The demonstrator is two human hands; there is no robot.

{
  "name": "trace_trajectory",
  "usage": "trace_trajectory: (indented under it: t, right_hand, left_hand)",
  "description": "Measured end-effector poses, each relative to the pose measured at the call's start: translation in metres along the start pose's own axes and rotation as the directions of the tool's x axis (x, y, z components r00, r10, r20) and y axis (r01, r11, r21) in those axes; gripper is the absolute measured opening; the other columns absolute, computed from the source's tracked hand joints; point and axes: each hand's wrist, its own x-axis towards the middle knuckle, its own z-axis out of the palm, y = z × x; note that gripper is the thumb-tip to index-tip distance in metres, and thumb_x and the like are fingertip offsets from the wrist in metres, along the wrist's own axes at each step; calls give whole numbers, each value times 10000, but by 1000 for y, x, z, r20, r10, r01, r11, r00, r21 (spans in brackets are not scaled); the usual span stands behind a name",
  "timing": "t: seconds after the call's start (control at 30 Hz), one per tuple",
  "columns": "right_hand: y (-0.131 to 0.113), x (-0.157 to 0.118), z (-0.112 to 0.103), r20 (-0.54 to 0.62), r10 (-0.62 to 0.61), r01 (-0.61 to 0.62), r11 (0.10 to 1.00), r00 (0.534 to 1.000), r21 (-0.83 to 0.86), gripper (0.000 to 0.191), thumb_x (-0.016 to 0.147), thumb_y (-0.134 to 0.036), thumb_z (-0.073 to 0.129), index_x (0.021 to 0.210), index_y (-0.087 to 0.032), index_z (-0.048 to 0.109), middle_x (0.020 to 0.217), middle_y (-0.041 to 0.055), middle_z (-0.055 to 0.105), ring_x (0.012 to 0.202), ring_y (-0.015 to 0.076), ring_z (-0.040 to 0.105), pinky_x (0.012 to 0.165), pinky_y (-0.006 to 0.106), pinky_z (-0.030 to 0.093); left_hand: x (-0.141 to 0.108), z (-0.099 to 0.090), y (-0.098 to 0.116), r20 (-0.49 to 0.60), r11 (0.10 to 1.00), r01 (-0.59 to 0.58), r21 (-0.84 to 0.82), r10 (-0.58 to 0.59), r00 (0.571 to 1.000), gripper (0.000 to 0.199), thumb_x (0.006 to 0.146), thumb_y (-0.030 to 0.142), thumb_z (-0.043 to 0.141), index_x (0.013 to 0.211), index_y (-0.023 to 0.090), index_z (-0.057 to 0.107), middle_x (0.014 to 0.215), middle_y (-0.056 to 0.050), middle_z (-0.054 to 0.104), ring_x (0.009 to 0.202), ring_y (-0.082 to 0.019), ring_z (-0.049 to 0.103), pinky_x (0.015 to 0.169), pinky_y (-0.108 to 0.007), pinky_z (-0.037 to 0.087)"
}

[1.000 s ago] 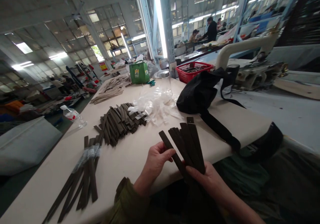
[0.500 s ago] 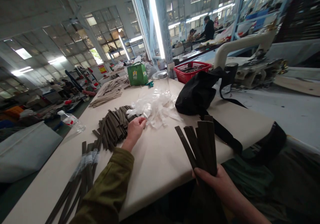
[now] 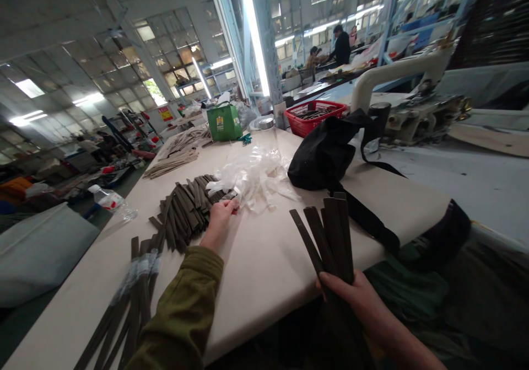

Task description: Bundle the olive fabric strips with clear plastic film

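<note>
My right hand (image 3: 351, 293) is wrapped round a bundle of flat dark olive-brown fabric strips (image 3: 330, 237), their upper ends fanned out above the thumb. At the near left edge of a loose heap of clear plastic strips (image 3: 258, 180), my left hand (image 3: 221, 221) is closed in a pinch on the end of a plastic strip. A pile of dark fabric strips (image 3: 185, 210) lies just left of that hand. Nearer to me, left of my sleeve, more long strips lie bound with a clear plastic wrap (image 3: 142, 265).
A black bag (image 3: 320, 155) with a strap lies on the right of the table (image 3: 256, 271). Behind stand a green bag (image 3: 224, 122), a clear jar (image 3: 268, 133) and a red basket (image 3: 314, 116). A plastic bottle (image 3: 113, 202) lies at the left edge; a sewing machine (image 3: 421, 116) stands right.
My left hand has drawn back slightly toward me and the left, its fingers still pinched at the plastic heap. My right hand keeps hold of the bundle; the view has shifted a little.
</note>
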Motion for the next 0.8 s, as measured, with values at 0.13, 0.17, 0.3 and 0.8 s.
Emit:
trace_trajectory:
  t: [0.13, 0.17, 0.3, 0.8]
  right_hand:
    - [-8, 0, 7, 42, 12, -13, 1000, 999, 22, 356, 656, -495, 703, 639, -143, 651, 494, 2, 551, 436, 113, 466, 420, 232, 367]
    - [-11, 0, 8, 67, 19, -21, 999, 998, 34, 363, 668, -500, 697, 678, -138, 669, 504, 4, 562, 436, 111, 469, 416, 226, 360]
    - [-28, 5, 16, 160, 58, -70, 995, 985, 74, 384, 729, -474, 676, 910, -137, 717, 561, 7, 597, 470, 111, 502, 397, 189, 325]
    - [-84, 61, 77, 496, 146, -71, 983, 856, -167, 89, 677, -174, 681, 736, -108, 690, 510, -7, 619, 474, 113, 580, 450, 187, 457]
  left_hand:
    - [-33, -4, 2, 7, 995, -17, -101, 18, 1000, 495, 780, 547, 510, 844, 97, 707, 800, -123, 729, 653, -184, 651, 629, -292, 478]
    - [-45, -5, 3, 5, 993, -21, -119, 22, 1000, 479, 777, 545, 521, 849, 109, 706, 800, -110, 729, 664, -184, 653, 644, -292, 478]
    - [-98, -13, 13, -83, 969, -205, 135, 217, 973, 315, 828, 441, 539, 794, 173, 701, 783, -55, 713, 730, -193, 634, 698, -296, 436]
    - [-158, -25, 36, 392, 229, -748, 623, 736, 552, 199, 910, 197, 478, 816, 183, 653, 743, -53, 679, 734, -200, 609, 826, -388, 402]
